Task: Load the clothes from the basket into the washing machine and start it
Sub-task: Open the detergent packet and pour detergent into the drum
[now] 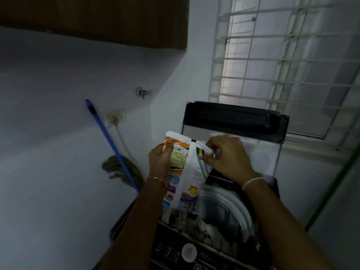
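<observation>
A top-loading washing machine (224,199) stands below me with its dark lid (233,119) raised against the window. Clothes (196,225) lie inside the drum. Above the drum I hold a colourful detergent packet (187,172) upright. My left hand (160,158) grips its left side, thumb on the front near the top. My right hand (228,156) pinches the packet's upper right corner. The control panel (187,252) with a round white knob sits at the near edge. No basket is in view.
A blue-handled mop (115,149) leans on the white wall to the left, beside a wall socket (116,118) and a tap (142,92). A barred window (282,61) fills the right. A brown cabinet (93,18) hangs overhead.
</observation>
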